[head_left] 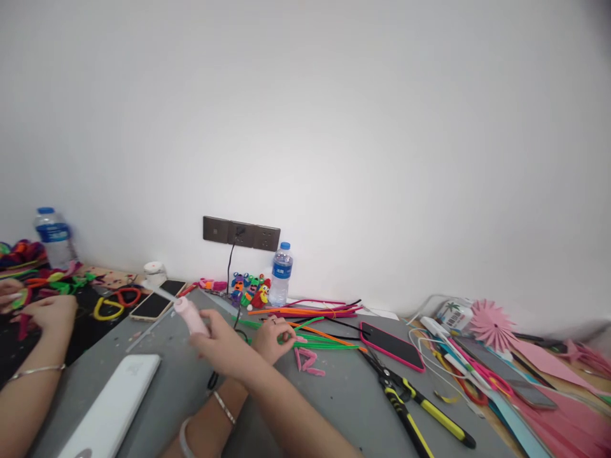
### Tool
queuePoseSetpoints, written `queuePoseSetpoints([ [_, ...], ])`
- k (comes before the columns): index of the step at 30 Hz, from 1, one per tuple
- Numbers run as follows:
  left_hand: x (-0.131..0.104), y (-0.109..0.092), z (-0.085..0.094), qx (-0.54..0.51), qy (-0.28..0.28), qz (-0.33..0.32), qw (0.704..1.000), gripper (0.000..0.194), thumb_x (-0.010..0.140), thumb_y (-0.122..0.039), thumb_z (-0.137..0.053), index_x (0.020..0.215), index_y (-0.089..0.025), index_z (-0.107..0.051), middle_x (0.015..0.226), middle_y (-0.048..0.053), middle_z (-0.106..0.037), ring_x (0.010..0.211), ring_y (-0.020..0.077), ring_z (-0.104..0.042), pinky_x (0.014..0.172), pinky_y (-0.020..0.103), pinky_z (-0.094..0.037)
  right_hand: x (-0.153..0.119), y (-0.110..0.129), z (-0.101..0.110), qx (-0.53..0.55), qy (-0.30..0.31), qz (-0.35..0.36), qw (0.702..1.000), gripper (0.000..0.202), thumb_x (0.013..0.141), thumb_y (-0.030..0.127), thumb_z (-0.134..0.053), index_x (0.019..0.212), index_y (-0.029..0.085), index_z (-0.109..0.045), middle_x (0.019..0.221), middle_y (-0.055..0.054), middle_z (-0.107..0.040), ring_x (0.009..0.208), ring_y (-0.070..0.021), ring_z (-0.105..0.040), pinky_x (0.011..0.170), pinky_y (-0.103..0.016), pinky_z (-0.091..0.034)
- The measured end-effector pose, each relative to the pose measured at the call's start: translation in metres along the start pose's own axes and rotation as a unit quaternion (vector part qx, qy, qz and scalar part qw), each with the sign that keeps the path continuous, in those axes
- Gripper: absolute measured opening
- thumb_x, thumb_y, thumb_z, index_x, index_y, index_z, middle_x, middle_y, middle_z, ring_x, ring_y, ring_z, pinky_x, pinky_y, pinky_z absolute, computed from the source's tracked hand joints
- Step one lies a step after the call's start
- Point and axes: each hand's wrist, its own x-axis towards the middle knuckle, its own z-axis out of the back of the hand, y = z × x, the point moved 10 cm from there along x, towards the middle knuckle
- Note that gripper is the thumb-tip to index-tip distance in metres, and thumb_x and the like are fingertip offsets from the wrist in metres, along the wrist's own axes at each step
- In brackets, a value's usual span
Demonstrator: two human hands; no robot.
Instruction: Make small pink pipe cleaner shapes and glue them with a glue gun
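Observation:
Crossing over the other arm, my right hand [217, 340] grips a pink hot glue gun [191, 316] with a pale translucent stick coming out of its end. My left hand [274, 339], a ring on one finger, has its fingertips pinched together. A bit of pink pipe cleaner [300, 340] shows at those fingertips; the hold itself is partly hidden. Just to the right, short bent pink pipe cleaner pieces [309, 361] lie on the grey mat [305, 413]. Long green pipe cleaners [329, 343] run behind them.
Yellow-black pliers [405, 397] and a pink-cased phone [391, 346] lie to the right, before papers and a pink paper fan [494, 326]. A water bottle [281, 277] and small figures [251, 292] stand behind. A white device [114, 407] lies left, near another person's hands [50, 312].

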Motion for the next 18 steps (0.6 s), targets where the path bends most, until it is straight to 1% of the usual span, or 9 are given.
queuePoseSetpoints([
  [1,0.000,-0.002,0.001,-0.004,0.003,-0.002,1.000,0.017,0.073,-0.005,-0.063,0.063,-0.019,-0.064,0.059,-0.002,-0.058,0.062,0.0144,-0.056,0.068,0.027,-0.046,0.011,-0.003,-0.011,-0.038,0.009,-0.005,0.999,0.056,0.078,0.020,-0.054,0.132,0.018,-0.041,0.082,-0.003,-0.061,0.061,-0.0173,-0.056,0.056,-0.028,-0.044],
  [3,-0.001,-0.005,0.002,-0.010,0.006,-0.005,1.000,0.019,0.073,-0.003,-0.060,0.064,-0.019,-0.064,0.060,-0.003,-0.058,0.062,0.0140,-0.055,0.070,0.027,-0.044,0.029,-0.008,-0.027,-0.087,-0.010,-0.004,0.996,0.068,0.077,0.016,-0.053,0.140,0.013,-0.028,0.102,-0.011,-0.063,0.078,-0.0238,-0.063,0.068,-0.036,-0.050],
  [5,-0.001,-0.004,0.003,-0.017,0.005,-0.006,1.000,0.019,0.073,-0.004,-0.059,0.064,-0.020,-0.063,0.060,-0.003,-0.056,0.061,0.0136,-0.054,0.071,0.027,-0.043,0.044,-0.004,-0.038,-0.115,-0.042,0.029,0.992,0.072,0.077,0.014,-0.053,0.142,0.009,-0.023,0.123,-0.020,-0.055,0.104,-0.0305,-0.060,0.085,-0.043,-0.048],
  [7,-0.001,-0.003,0.003,-0.021,0.003,-0.008,1.000,0.018,0.072,-0.004,-0.059,0.064,-0.020,-0.063,0.059,-0.004,-0.055,0.061,0.0135,-0.052,0.071,0.026,-0.042,0.055,-0.001,-0.048,-0.143,-0.060,0.041,0.987,0.072,0.078,0.012,-0.052,0.143,0.009,-0.022,0.133,-0.024,-0.047,0.116,-0.0338,-0.054,0.093,-0.048,-0.044],
  [9,-0.001,-0.001,0.002,-0.028,0.002,-0.010,1.000,0.019,0.072,-0.003,-0.058,0.065,-0.020,-0.064,0.060,-0.003,-0.055,0.062,0.0137,-0.052,0.070,0.025,-0.042,0.062,-0.005,-0.055,-0.171,-0.058,0.017,0.983,0.073,0.078,0.011,-0.052,0.144,0.006,-0.020,0.135,-0.029,-0.043,0.117,-0.0372,-0.053,0.094,-0.053,-0.043],
  [11,0.000,0.002,0.003,-0.040,-0.002,-0.010,0.999,0.019,0.072,-0.003,-0.058,0.065,-0.020,-0.064,0.060,-0.003,-0.056,0.064,0.0145,-0.053,0.068,0.025,-0.041,0.063,-0.009,-0.060,-0.203,-0.043,-0.015,0.978,0.075,0.078,0.012,-0.053,0.144,0.000,-0.018,0.135,-0.035,-0.039,0.118,-0.0411,-0.051,0.093,-0.055,-0.042],
  [14,0.001,0.010,0.006,-0.058,-0.012,0.002,0.998,0.016,0.073,-0.005,-0.060,0.067,-0.020,-0.066,0.062,-0.002,-0.057,0.066,0.0153,-0.054,0.066,0.024,-0.041,0.053,-0.012,-0.066,-0.262,-0.003,-0.034,0.964,0.074,0.078,0.017,-0.056,0.141,-0.004,-0.024,0.134,-0.037,-0.039,0.121,-0.0443,-0.046,0.093,-0.058,-0.039],
  [16,0.003,0.015,0.009,-0.065,-0.018,0.008,0.998,0.015,0.073,-0.008,-0.061,0.068,-0.019,-0.067,0.062,-0.001,-0.058,0.064,0.0152,-0.055,0.065,0.024,-0.041,0.039,-0.010,-0.067,-0.292,0.023,-0.024,0.956,0.068,0.078,0.019,-0.057,0.138,-0.002,-0.032,0.130,-0.034,-0.045,0.120,-0.0447,-0.046,0.092,-0.060,-0.039],
  [18,0.004,0.018,0.011,-0.070,-0.021,0.009,0.997,0.013,0.074,-0.009,-0.060,0.067,-0.019,-0.066,0.061,-0.001,-0.057,0.063,0.0151,-0.054,0.065,0.025,-0.041,0.019,0.000,-0.062,-0.298,0.019,0.025,0.954,0.060,0.079,0.020,-0.057,0.133,0.000,-0.040,0.126,-0.031,-0.049,0.119,-0.0430,-0.046,0.094,-0.060,-0.038],
])
